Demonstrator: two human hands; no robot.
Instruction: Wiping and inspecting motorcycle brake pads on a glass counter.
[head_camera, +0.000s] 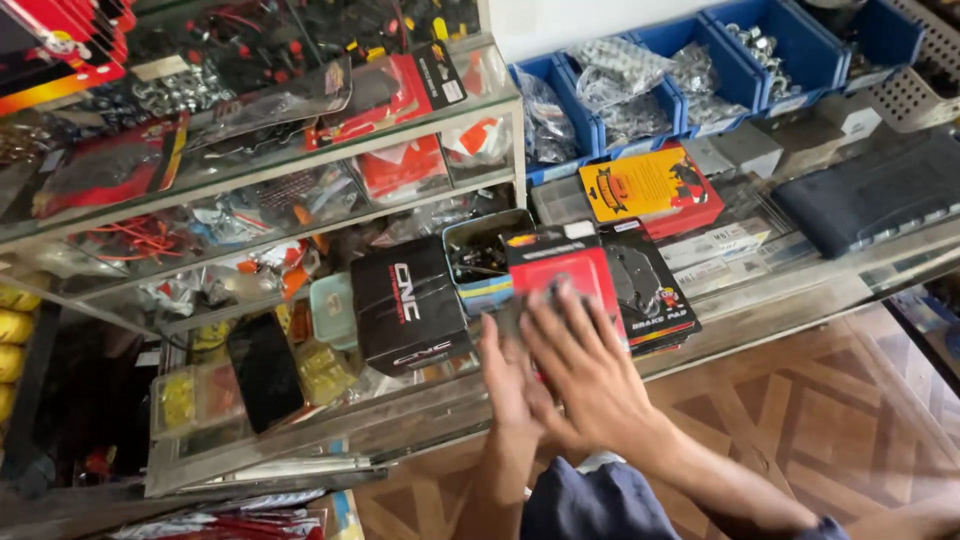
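Both my hands reach onto a glass counter top. My right hand (585, 370) lies flat with fingers spread on a red and black carded package (560, 270). My left hand (507, 375) sits partly under the right one, at the lower left edge of the same package; its grip is hidden. A black box with white lettering (408, 305) stands just left of the hands. Further black carded packs (650, 290) lie just right of the red one.
A small blue tin of metal parts (480, 255) sits behind the packages. A yellow and red box (650, 190) and blue bins of bagged hardware (640, 90) stand further back. A black phone (264, 370) lies on the glass at left. Glass shelves (250, 170) hold red packaged parts.
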